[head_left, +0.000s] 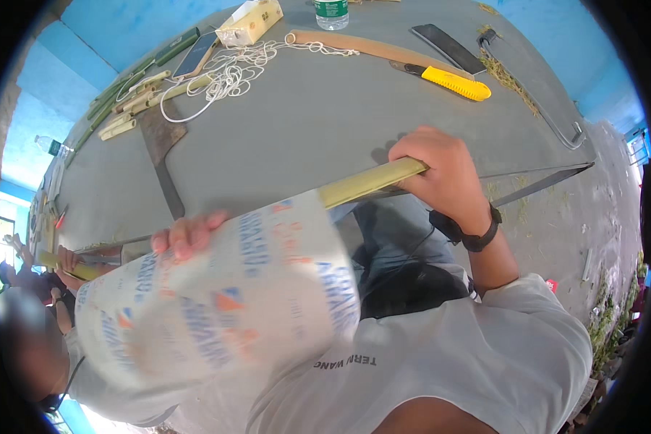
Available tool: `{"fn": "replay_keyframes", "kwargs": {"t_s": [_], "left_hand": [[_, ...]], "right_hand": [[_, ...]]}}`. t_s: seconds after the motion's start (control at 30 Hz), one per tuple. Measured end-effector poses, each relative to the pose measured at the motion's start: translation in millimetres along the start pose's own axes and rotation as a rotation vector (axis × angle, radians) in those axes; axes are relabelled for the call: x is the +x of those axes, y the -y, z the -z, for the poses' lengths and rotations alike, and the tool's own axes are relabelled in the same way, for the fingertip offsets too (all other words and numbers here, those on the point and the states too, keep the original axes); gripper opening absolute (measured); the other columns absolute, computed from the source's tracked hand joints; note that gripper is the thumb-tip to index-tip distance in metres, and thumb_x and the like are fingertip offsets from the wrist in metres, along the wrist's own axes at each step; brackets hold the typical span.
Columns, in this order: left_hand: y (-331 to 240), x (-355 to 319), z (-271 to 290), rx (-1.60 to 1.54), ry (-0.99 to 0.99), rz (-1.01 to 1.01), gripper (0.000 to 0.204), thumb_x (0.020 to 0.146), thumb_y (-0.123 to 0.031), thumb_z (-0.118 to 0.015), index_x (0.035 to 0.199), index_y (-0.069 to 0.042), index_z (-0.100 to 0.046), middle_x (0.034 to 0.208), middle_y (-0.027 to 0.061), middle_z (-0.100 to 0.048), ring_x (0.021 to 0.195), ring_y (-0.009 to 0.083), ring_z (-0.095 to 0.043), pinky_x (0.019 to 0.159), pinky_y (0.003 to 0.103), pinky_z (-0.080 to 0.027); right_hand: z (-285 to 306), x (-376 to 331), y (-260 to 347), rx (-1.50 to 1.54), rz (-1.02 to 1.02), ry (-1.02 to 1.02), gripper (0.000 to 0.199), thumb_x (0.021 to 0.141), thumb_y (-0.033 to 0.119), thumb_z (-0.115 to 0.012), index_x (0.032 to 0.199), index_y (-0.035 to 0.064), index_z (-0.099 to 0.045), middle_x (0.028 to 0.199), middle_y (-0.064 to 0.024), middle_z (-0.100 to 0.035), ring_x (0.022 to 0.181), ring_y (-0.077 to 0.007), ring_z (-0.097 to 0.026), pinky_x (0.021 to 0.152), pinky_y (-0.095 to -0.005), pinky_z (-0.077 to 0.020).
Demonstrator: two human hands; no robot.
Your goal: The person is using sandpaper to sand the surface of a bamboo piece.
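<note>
1. Two hands are at work here, and the bamboo strip (pixel 372 182) sits just right of centre, running from the right hand (pixel 434 163) down-left until it slips behind a white printed cover (pixel 217 296), curved like a tube.
2. The right hand is closed in a fist round the strip's upper end, so that's a firm hold.
3. Over on the left, the left hand (pixel 188 235) shows only bent fingers over the cover's upper edge; the palm is hidden, so I can't tell how far it's closed or whether the strip is in it.
4. Now the edges: the grey table (pixel 289 137) has its near edge running just beyond the hands, and its right corner points to the right of the frame.
5. Room for moving: a broad stretch of tabletop lies above the strip, between the cleaver (pixel 165 137) at left and the yellow-handled knife (pixel 456 83) at upper right.
6. Further left, a co-worker's hand (pixel 66 259) is beside another visible bamboo length (pixel 83 270); whether it joins our strip, I can't say.
7. And the pose: right forearm angling up from lower right, black wristband (pixel 482 231) on, knuckles uppermost; left forearm out of sight behind the cover.
</note>
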State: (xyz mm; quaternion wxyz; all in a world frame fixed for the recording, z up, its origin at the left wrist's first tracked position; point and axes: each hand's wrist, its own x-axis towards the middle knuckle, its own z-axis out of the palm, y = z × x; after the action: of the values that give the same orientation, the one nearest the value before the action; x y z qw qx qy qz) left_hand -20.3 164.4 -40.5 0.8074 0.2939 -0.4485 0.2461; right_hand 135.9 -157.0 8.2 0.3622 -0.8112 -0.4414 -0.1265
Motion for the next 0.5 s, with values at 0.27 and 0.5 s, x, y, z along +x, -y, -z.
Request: {"fn": "replay_keyframes", "kwargs": {"t_s": [0.27,0.5], "left_hand": [[54.1,-1.1,-41.2,-0.006,-0.207,-0.128,0.058,0.100,-0.041,-0.072,0.144,-0.011,-0.050,0.136,0.0116,-0.062,0.134,0.0328,-0.056,0.122,0.052,-0.035],[-13.9,-7.8,-0.6,-0.144,-0.107,-0.214,0.039,0.099,-0.037,-0.070,0.130,-0.014,-0.061,0.126,0.0033,-0.068,0.121,0.0194,-0.062,0.114,0.041,-0.041]], "right_hand": [[1.0,2.5,1.7,0.019,0.013,-0.011,0.017,0.075,0.011,-0.079,0.089,0.0082,-0.070,0.080,-0.0083,-0.068,0.078,-0.0316,-0.063,0.068,-0.0394,-0.0513],[0.1,-1.1,0.0,-0.067,-0.020,-0.011,0.016,0.075,0.009,-0.077,0.089,0.0076,-0.070,0.081,-0.0090,-0.067,0.077,-0.0312,-0.063,0.067,-0.0378,-0.0514]]}}
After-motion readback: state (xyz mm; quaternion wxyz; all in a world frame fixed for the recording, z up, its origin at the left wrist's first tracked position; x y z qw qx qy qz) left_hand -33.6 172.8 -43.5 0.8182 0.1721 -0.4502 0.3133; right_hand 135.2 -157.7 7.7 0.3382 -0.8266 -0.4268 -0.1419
